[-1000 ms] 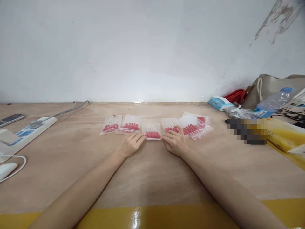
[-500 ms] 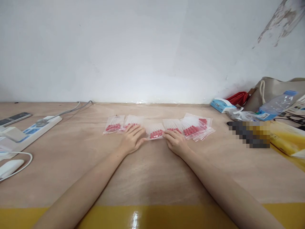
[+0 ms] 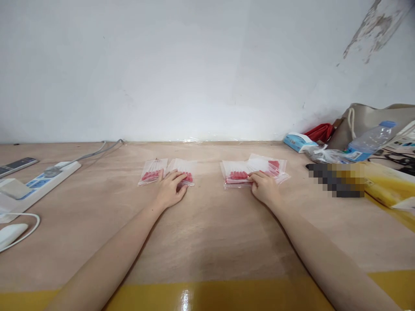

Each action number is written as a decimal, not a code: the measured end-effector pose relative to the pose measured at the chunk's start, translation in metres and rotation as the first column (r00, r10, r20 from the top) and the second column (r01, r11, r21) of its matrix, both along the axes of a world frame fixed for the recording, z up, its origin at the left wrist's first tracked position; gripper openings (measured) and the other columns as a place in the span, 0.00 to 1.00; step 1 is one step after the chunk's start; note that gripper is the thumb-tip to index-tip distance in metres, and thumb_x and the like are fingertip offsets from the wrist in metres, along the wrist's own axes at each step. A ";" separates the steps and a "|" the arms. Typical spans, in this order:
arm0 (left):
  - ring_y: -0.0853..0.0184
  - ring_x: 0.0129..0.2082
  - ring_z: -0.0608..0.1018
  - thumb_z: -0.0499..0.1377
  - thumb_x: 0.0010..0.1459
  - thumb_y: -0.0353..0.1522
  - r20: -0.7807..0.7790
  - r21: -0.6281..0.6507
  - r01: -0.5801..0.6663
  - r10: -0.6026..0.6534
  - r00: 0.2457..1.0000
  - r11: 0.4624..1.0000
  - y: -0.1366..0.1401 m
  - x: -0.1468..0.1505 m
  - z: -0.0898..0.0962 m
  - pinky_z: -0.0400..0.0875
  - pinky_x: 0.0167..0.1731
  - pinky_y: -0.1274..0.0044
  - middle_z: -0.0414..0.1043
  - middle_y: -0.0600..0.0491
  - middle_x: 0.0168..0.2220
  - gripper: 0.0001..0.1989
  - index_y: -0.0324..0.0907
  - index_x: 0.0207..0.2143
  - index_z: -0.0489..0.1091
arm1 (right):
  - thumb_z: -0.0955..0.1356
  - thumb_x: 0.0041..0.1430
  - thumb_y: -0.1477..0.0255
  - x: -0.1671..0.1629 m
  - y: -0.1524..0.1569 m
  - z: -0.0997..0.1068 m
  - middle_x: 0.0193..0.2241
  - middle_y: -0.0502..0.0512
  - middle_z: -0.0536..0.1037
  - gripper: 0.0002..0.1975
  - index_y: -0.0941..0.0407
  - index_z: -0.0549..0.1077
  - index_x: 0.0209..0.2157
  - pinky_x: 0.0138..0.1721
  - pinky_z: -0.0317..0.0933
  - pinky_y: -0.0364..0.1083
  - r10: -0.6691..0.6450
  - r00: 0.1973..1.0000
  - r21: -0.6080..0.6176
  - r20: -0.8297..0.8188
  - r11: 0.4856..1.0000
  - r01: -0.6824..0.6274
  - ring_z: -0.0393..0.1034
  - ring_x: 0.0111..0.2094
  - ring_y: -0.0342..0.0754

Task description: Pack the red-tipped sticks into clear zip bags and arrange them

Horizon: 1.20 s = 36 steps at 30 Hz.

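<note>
Several small clear zip bags with short red, capsule-like pieces lie on the wooden table in two groups. My left hand (image 3: 169,188) rests palm down over the left group, fingers spread, on the front of a bag (image 3: 184,166). Beside it, further left, another bag (image 3: 149,172) shows its red pieces by my fingertips. My right hand (image 3: 266,187) lies on the right group, its fingers stretched over the overlapping bags (image 3: 235,167) and partly hiding them. One more bag (image 3: 277,166) sticks out behind that hand.
On the left lie a power strip (image 3: 45,181) with plugs and cables, a dark flat device (image 3: 17,166) and a white rounded object (image 3: 12,235). At the right are a blue tissue box (image 3: 298,142), a plastic bottle (image 3: 372,140) and a yellow package (image 3: 385,185). A wall (image 3: 194,69) rises behind.
The bag that lay between my hands is gone from the middle; the right group's near bags now overlap more. My right hand has moved right, my left hand slightly left.
</note>
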<state>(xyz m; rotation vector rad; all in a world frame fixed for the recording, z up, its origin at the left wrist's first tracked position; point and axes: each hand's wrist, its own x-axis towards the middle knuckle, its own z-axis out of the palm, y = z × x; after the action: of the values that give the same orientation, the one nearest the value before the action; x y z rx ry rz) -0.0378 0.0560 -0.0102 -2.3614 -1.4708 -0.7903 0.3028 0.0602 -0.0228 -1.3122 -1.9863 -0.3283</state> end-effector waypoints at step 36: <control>0.65 0.45 0.74 0.57 0.56 0.34 0.137 -0.037 0.473 -0.464 0.875 0.880 -0.012 0.027 -0.001 0.70 0.45 0.73 0.71 0.49 0.45 0.13 0.41 0.44 0.69 | 0.61 0.57 0.80 -0.078 -0.008 0.005 0.22 0.48 0.73 0.09 0.56 0.70 0.29 0.47 0.47 0.49 0.302 0.866 0.261 0.399 0.868 -0.423 0.61 0.25 0.40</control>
<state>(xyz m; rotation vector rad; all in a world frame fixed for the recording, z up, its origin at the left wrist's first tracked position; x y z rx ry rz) -0.0108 0.0435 -0.0115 -2.8159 -0.9749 -1.0255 0.2243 0.0524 -0.0180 -0.6628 -2.2889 -0.7220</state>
